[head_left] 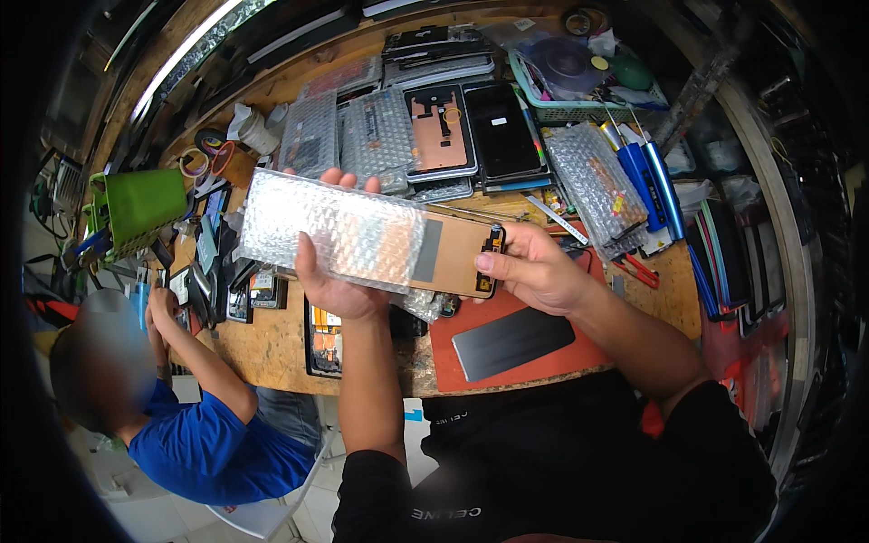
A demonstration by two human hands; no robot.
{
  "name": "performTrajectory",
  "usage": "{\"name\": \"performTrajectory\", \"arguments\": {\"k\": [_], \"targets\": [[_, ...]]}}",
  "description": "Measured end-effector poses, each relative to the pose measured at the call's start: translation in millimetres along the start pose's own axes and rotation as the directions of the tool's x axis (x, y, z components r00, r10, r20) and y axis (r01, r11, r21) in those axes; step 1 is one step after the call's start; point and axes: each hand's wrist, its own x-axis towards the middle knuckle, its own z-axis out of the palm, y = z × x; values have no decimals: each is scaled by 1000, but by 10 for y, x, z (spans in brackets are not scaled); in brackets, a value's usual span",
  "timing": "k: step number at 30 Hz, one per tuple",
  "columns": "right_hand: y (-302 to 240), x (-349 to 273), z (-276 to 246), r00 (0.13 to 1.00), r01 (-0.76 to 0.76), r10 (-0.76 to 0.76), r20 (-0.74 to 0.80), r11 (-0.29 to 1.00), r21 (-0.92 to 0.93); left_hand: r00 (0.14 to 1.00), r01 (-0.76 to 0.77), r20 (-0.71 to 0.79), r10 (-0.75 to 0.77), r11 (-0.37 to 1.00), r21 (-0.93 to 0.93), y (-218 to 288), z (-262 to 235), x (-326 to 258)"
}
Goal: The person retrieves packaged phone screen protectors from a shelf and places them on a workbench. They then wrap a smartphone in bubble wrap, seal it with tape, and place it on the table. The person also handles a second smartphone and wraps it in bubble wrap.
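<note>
In front of me, my left hand is closed around a clear bubble-wrap sleeve, thumb on top and fingers behind. Out of the sleeve's right end sticks a phone screen panel with a copper-coloured back and a grey strip. My right hand pinches its bare end, thumb over the black connector part. The rest of the panel shows faintly through the wrap. Below, a dark flat phone panel lies on a red mat. Beside my left forearm sits an opened phone body.
Several bubble-wrapped panels and a black phone screen are stacked at the back. Blue screwdrivers and red pliers lie right, below a turquoise basket. A person in a blue shirt works at left, near a green basket.
</note>
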Motion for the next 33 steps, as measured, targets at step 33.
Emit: {"name": "performTrajectory", "arguments": {"k": [33], "targets": [[58,26,6,979,-16,-28,-202,976,-217,996,76,-37,-75,997,13,-377,157,-313]]}}
